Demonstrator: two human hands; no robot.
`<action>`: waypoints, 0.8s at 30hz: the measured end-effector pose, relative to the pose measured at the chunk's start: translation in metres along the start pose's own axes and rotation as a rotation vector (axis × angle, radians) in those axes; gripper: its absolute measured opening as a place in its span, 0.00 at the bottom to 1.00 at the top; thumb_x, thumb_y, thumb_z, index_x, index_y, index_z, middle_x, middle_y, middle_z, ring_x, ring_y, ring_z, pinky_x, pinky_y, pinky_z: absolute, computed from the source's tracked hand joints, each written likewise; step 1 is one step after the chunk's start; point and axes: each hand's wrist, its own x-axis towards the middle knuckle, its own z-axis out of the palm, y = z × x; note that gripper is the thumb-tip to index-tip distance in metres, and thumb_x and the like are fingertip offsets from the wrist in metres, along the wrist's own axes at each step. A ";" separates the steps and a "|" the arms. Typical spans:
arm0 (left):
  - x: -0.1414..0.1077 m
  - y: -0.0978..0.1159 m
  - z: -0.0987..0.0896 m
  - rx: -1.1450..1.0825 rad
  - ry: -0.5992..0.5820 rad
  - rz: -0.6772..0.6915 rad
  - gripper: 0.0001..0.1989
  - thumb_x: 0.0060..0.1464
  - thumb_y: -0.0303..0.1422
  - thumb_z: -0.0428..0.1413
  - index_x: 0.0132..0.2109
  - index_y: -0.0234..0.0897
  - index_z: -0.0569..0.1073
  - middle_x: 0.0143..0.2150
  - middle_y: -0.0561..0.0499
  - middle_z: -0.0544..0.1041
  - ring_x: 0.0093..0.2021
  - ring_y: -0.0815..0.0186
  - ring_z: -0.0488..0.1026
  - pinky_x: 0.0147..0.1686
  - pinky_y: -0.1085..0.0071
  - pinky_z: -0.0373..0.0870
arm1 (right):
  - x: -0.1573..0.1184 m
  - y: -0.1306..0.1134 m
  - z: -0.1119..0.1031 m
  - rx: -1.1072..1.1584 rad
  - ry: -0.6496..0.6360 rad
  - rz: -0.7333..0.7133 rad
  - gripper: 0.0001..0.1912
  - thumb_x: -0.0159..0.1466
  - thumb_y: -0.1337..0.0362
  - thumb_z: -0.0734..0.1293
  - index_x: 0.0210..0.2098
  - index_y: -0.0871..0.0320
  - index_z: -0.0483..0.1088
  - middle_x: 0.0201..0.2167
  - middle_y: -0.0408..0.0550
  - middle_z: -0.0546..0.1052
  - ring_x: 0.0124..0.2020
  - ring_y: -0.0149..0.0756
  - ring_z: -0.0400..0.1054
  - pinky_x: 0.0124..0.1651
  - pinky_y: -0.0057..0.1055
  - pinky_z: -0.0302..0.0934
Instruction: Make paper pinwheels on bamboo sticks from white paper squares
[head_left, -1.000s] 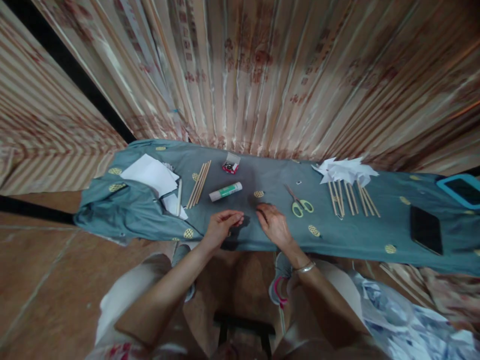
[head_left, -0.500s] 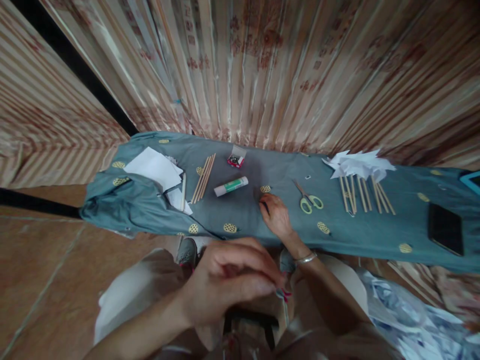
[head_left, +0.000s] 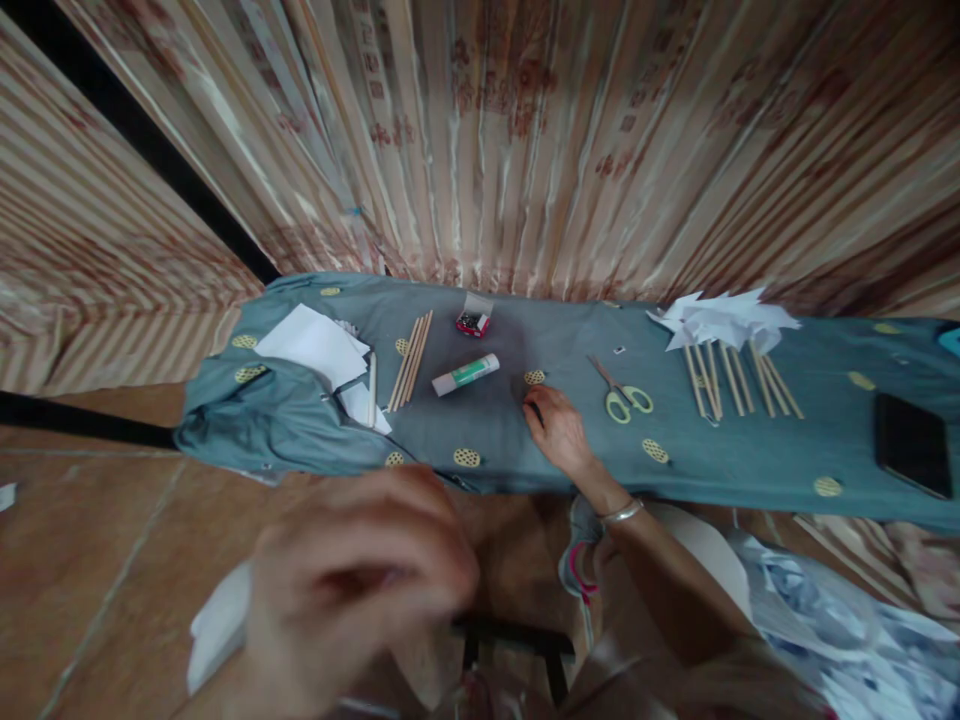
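My left hand (head_left: 364, 575) is raised close to the camera, blurred, its fingers curled; anything between them cannot be made out. On the blue-grey cloth rests my right hand (head_left: 556, 428), fingers curled down around something dark and too small to name. Right of it lie open scissors (head_left: 621, 396) with green handles. A glue stick (head_left: 466, 374) lies to its left, below a small red box (head_left: 473, 322) of dark bits. Several wooden sticks (head_left: 411, 362) and a white pencil-like stick (head_left: 372, 390) lie farther left, beside white paper (head_left: 311, 343).
White paper pinwheel shapes (head_left: 727, 320) on several sticks lie at the right. A black phone (head_left: 912, 444) is near the table's right end. A clear bag of paper scraps (head_left: 847, 610) stands below the front edge. Striped curtains (head_left: 495, 150) hang behind.
My left hand has moved left and nearer the camera, and is now blurred. My right hand stays at nearly the same place on the cloth. The view has shifted slightly.
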 end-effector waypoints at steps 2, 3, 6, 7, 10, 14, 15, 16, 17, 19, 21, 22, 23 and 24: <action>0.034 0.023 -0.005 -0.088 0.077 0.060 0.13 0.50 0.48 0.60 0.31 0.45 0.80 0.27 0.49 0.75 0.32 0.58 0.74 0.33 0.59 0.73 | 0.001 0.000 0.000 0.004 -0.012 0.000 0.10 0.67 0.66 0.57 0.38 0.56 0.70 0.43 0.55 0.77 0.47 0.44 0.70 0.55 0.41 0.64; 0.052 0.030 -0.006 -0.146 0.125 0.088 0.12 0.49 0.45 0.62 0.28 0.43 0.79 0.25 0.50 0.75 0.29 0.62 0.72 0.32 0.62 0.72 | 0.002 -0.001 0.000 0.007 -0.016 0.000 0.10 0.67 0.66 0.58 0.38 0.56 0.70 0.43 0.55 0.77 0.47 0.44 0.70 0.54 0.40 0.64; 0.101 0.025 -0.009 -0.177 0.277 0.124 0.09 0.45 0.38 0.63 0.25 0.39 0.76 0.23 0.53 0.74 0.26 0.67 0.69 0.30 0.70 0.67 | 0.004 -0.001 0.001 0.004 -0.010 0.003 0.10 0.67 0.67 0.58 0.37 0.56 0.70 0.42 0.55 0.77 0.47 0.43 0.70 0.54 0.39 0.65; 0.112 0.014 -0.009 -0.143 0.313 0.112 0.10 0.45 0.39 0.62 0.24 0.38 0.75 0.23 0.53 0.74 0.26 0.67 0.69 0.31 0.69 0.68 | 0.004 -0.001 0.001 0.003 -0.007 0.005 0.10 0.67 0.67 0.58 0.37 0.56 0.70 0.42 0.55 0.77 0.47 0.44 0.70 0.54 0.40 0.65; 0.131 -0.033 -0.010 0.065 0.360 0.135 0.12 0.50 0.42 0.59 0.27 0.39 0.77 0.29 0.50 0.77 0.34 0.61 0.73 0.42 0.63 0.70 | 0.005 0.000 0.001 0.007 -0.012 0.005 0.09 0.67 0.67 0.58 0.36 0.56 0.70 0.41 0.55 0.77 0.46 0.44 0.70 0.53 0.41 0.66; 0.138 -0.081 -0.012 0.335 0.268 0.222 0.16 0.48 0.43 0.62 0.41 0.40 0.78 0.47 0.44 0.79 0.54 0.53 0.70 0.58 0.56 0.63 | 0.005 0.000 0.001 0.009 -0.021 -0.001 0.09 0.67 0.67 0.58 0.36 0.57 0.70 0.40 0.55 0.76 0.46 0.44 0.70 0.52 0.40 0.66; 0.140 -0.088 -0.012 0.376 0.238 0.225 0.17 0.48 0.42 0.61 0.44 0.39 0.78 0.50 0.43 0.78 0.56 0.52 0.69 0.60 0.54 0.62 | 0.006 0.000 0.001 0.008 -0.021 -0.002 0.10 0.67 0.67 0.58 0.36 0.57 0.70 0.40 0.56 0.76 0.46 0.44 0.70 0.52 0.40 0.66; 0.141 -0.094 -0.012 0.410 0.220 0.216 0.18 0.47 0.42 0.61 0.45 0.38 0.78 0.51 0.42 0.77 0.56 0.51 0.69 0.60 0.53 0.61 | 0.006 0.000 0.001 0.009 -0.022 -0.001 0.10 0.67 0.67 0.57 0.36 0.57 0.70 0.40 0.56 0.76 0.46 0.44 0.70 0.52 0.40 0.66; 0.143 -0.099 -0.012 0.437 0.201 0.194 0.19 0.47 0.41 0.61 0.46 0.37 0.77 0.52 0.42 0.76 0.57 0.50 0.68 0.60 0.52 0.61 | 0.006 -0.001 0.001 0.010 -0.023 0.001 0.10 0.67 0.67 0.57 0.36 0.57 0.70 0.41 0.55 0.76 0.47 0.44 0.70 0.53 0.40 0.66; 0.145 -0.107 -0.011 0.465 0.173 0.146 0.19 0.47 0.40 0.60 0.46 0.38 0.76 0.53 0.41 0.75 0.57 0.49 0.68 0.60 0.52 0.62 | 0.006 -0.001 0.000 0.011 -0.027 0.010 0.10 0.67 0.67 0.57 0.37 0.57 0.70 0.41 0.55 0.77 0.46 0.44 0.70 0.53 0.40 0.66; 0.147 -0.115 -0.010 0.470 0.167 0.116 0.19 0.47 0.40 0.58 0.47 0.39 0.76 0.53 0.41 0.76 0.56 0.49 0.69 0.59 0.53 0.63 | 0.007 -0.002 0.000 0.009 -0.029 0.022 0.10 0.67 0.67 0.58 0.37 0.57 0.70 0.41 0.55 0.77 0.46 0.44 0.71 0.53 0.39 0.66; 0.147 -0.118 -0.010 0.464 0.165 0.111 0.19 0.48 0.40 0.57 0.46 0.39 0.76 0.52 0.41 0.76 0.56 0.49 0.69 0.59 0.53 0.63 | 0.007 -0.002 0.000 0.008 -0.030 0.025 0.10 0.67 0.67 0.58 0.37 0.57 0.70 0.41 0.55 0.77 0.46 0.44 0.71 0.53 0.39 0.66; 0.147 -0.120 -0.011 0.455 0.164 0.113 0.18 0.49 0.41 0.57 0.46 0.39 0.76 0.52 0.41 0.76 0.55 0.49 0.70 0.58 0.53 0.64 | 0.007 -0.002 -0.001 0.009 -0.032 0.025 0.10 0.67 0.67 0.58 0.36 0.57 0.70 0.41 0.55 0.77 0.46 0.44 0.71 0.53 0.39 0.66; 0.147 -0.122 -0.011 0.444 0.162 0.119 0.18 0.50 0.41 0.56 0.46 0.39 0.76 0.51 0.41 0.77 0.55 0.49 0.70 0.58 0.54 0.64 | 0.007 -0.002 -0.001 0.013 -0.034 0.020 0.10 0.67 0.67 0.58 0.36 0.57 0.71 0.41 0.55 0.76 0.46 0.44 0.71 0.53 0.39 0.65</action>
